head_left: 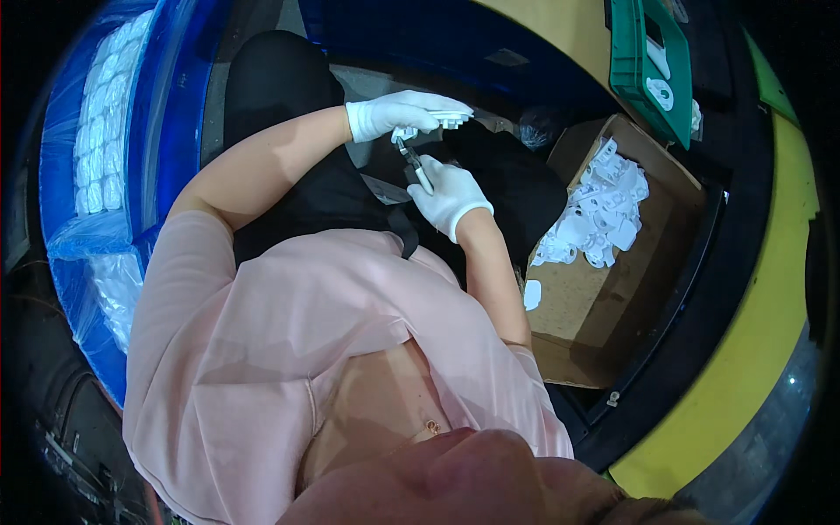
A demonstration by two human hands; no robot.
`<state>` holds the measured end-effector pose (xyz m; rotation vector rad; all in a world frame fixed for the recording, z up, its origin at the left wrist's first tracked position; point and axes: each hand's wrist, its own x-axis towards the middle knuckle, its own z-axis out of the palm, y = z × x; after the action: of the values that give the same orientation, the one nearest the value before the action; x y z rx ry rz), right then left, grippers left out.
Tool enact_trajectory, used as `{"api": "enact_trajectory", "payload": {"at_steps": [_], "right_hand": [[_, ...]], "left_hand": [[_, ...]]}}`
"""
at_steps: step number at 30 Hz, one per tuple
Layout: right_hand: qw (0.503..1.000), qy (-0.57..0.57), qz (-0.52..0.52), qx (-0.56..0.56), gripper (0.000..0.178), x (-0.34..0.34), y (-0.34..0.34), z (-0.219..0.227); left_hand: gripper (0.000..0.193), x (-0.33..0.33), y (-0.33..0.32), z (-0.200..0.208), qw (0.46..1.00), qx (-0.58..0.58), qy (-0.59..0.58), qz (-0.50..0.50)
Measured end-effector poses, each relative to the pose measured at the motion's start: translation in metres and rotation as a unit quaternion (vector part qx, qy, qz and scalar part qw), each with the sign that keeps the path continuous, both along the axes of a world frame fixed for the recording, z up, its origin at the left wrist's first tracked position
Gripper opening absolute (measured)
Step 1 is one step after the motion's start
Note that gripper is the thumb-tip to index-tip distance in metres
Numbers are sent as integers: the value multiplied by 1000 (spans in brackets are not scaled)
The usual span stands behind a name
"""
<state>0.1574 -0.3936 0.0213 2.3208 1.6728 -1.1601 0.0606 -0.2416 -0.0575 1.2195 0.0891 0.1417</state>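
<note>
Your left hand (391, 116) grips the white part (451, 118), left of the box (582, 311), presumably steadying it for the pliers (409, 156). Your right hand (448, 192) is closed around the pliers, tip at the part. Pieces (595, 210) lie loose inside the box, likely for easy reach.

Legible text, numbers, signs: none. One pale rectangular patch (509, 58), apparently a label, on the dark blue panel (394, 31) at the upper centre of the frame; any print on it too small and dim to read.
</note>
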Motion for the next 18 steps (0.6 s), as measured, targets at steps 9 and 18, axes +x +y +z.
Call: {"api": "enact_trajectory", "payload": {"at_steps": [9,18], "right_hand": [[999,-4,4,-35,18,3,4,-14],[998,-11,40,39,21,9,-16,-38]], "left_hand": [[71,-2,-3,-13,999,23,23,8],[61,7,-1,-22,997,-75,12,5]]}}
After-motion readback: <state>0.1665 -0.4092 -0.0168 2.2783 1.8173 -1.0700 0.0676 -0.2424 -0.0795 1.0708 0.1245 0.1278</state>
